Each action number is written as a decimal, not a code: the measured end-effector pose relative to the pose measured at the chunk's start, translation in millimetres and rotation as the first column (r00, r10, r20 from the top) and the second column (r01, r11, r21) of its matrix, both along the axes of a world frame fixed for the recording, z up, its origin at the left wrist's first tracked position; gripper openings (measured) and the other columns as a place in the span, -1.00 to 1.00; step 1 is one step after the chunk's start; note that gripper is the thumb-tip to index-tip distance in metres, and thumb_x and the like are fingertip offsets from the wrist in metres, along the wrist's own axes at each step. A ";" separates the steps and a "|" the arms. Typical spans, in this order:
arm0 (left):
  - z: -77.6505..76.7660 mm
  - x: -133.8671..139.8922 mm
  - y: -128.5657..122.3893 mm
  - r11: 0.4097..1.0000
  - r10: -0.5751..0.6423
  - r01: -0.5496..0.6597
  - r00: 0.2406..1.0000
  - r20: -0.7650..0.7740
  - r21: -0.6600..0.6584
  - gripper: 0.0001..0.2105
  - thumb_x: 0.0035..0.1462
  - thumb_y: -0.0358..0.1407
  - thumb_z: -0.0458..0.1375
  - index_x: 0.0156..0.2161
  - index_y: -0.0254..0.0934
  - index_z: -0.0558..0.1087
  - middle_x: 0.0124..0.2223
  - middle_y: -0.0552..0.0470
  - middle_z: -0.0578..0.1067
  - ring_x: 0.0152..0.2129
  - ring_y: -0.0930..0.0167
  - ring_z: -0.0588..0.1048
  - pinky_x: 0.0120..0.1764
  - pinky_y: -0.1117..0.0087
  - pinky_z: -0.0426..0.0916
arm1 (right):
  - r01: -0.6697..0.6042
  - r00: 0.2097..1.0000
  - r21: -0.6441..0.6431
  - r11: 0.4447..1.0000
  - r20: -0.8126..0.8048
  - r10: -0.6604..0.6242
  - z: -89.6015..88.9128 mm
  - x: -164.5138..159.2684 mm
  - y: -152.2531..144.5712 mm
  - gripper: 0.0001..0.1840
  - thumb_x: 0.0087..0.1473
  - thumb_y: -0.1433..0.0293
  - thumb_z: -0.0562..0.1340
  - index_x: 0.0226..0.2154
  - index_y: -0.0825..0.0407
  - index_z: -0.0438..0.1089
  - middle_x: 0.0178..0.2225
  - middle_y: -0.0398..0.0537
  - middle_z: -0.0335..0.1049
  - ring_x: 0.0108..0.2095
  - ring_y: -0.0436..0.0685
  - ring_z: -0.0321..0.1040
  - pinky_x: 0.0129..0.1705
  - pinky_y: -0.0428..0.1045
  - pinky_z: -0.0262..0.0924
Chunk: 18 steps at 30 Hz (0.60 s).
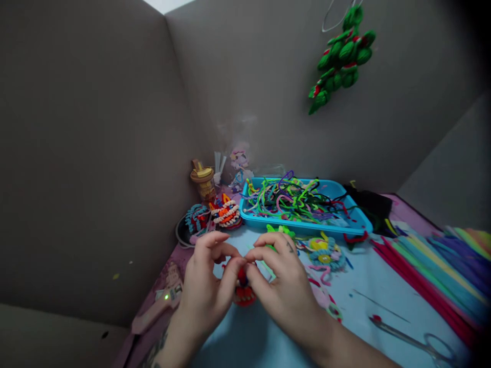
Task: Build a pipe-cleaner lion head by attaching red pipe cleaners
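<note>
My left hand (213,273) and my right hand (280,271) meet in the middle, thumbs and forefingers pinched together at the top of a small red, blue and orange pipe-cleaner piece (244,295). The fingertips cover its upper part, and how they grip it is partly hidden. Just beyond my right hand lie a bright green fuzzy piece (282,231) and a blue and yellow pipe-cleaner flower (325,255). Pink fuzzy strips (324,276) lie to its right.
A blue tray (307,225) holds tangled pipe-cleaner scraps. Bundled pipe cleaners (433,276), scissors (418,340) and a thin needle-like tool (381,305) lie right. A pink glue gun (155,309) lies left. Finished pieces (226,212) and a brown cup (203,181) stand behind.
</note>
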<state>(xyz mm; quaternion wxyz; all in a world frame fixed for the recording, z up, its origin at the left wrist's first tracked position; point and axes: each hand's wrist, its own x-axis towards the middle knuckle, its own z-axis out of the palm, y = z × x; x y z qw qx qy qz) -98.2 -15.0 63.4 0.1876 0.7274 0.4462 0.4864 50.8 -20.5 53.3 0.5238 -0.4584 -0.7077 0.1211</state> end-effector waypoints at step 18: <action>-11.8 12.6 9.5 0.982 0.057 -0.049 0.998 0.039 -0.183 -0.77 0.14 -0.51 0.03 -0.16 -0.16 0.15 -0.32 0.13 0.37 -0.39 0.47 0.40 -0.31 0.45 0.27 | -0.178 0.953 -0.307 0.935 -0.291 0.085 -19.0 -3.8 20.2 -0.93 -0.13 0.48 0.21 -0.56 0.01 0.39 -0.34 -0.10 0.24 -0.21 0.13 0.29 -0.08 0.03 0.13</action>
